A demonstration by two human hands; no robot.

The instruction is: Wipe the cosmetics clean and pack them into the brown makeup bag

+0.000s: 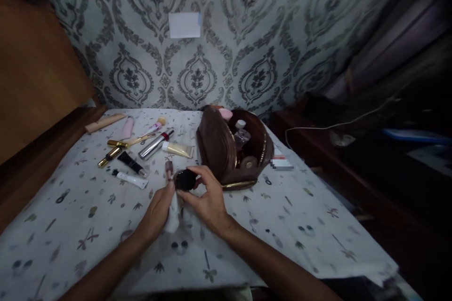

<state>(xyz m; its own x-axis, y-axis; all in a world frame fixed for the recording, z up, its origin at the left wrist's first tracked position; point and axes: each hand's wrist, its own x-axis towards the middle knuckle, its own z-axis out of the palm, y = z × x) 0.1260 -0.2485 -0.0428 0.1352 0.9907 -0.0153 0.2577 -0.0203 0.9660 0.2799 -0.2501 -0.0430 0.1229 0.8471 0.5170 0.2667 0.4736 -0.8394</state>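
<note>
My right hand [208, 197] grips a round black compact [185, 179] by its edge, thumb below and fingers above. In my left hand [160, 208] is a white cloth [172, 218] that hangs down below the fingers, close against the compact's left side. Just beyond my left fingertips is a small pinkish tube [169, 167], possibly lip gloss; its lower end is hidden. To the right of the compact stands an open brown makeup bag [217, 150], with a clear bottle with a white cap [241, 132] and a pink item [225, 114] inside.
Left of the bag lie a cream tube [178, 149], a silver tube [155, 145], a black tube [131, 163], a white tube [130, 178], a gold tube [110, 156], a makeup brush [153, 128] and a pink bottle [127, 127]. A patterned cloth [300, 240] covers the table.
</note>
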